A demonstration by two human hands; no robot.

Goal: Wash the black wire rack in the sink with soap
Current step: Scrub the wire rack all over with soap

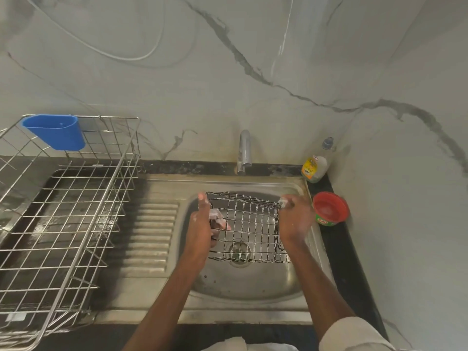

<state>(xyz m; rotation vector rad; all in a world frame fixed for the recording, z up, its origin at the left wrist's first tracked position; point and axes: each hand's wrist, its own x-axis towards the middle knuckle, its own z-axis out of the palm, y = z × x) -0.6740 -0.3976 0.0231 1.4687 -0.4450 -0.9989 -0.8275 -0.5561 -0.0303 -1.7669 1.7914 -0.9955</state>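
Hands gripping soapy wire rack, perhaps with sponge.

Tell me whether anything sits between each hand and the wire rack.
Left hand: a soapy scrub pad lies between its fingers and the black wire rack. Right hand: nothing visible; it grips the rack's far right corner directly.

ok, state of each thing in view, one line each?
wire rack: tilted in sink, soapy, held on both sides
left hand: holds a pinkish scrub pad against rack
right hand: grips rack's right edge
tap: off, no water
soap tub: open
bottle: capped, upright
drying rack: no dishes
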